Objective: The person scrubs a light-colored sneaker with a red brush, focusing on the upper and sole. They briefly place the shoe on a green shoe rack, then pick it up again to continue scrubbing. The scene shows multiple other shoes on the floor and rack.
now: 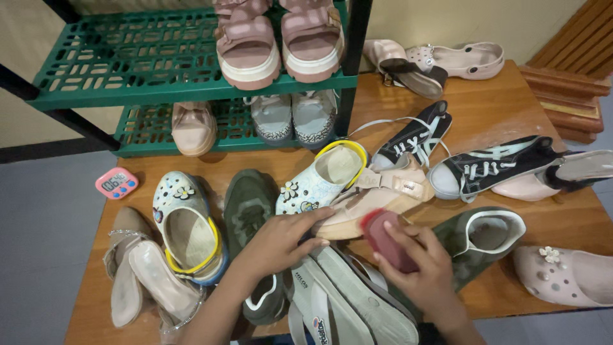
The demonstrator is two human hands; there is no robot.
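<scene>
Beige platform sandal [377,204] at table centre, on its side among piled footwear. Left hand [281,239] rests flat on its sole edge, fingers extended and slightly spread, steadying it from seven o'clock. Right hand [415,265], wrist bent inward, fingers curled around a dark red brush [386,239] held against the sandal's heel at five o'clock. The sandal appears light, its thick sole stiff; best gripped along the sole. Patterned clog [322,179] lies touching at eleven o'clock.

Even, soft indoor light, fairly bright.
Shadows faint; the right hand [415,265] is motion-blurred; edges bend slightly with wide-angle distortion.
</scene>
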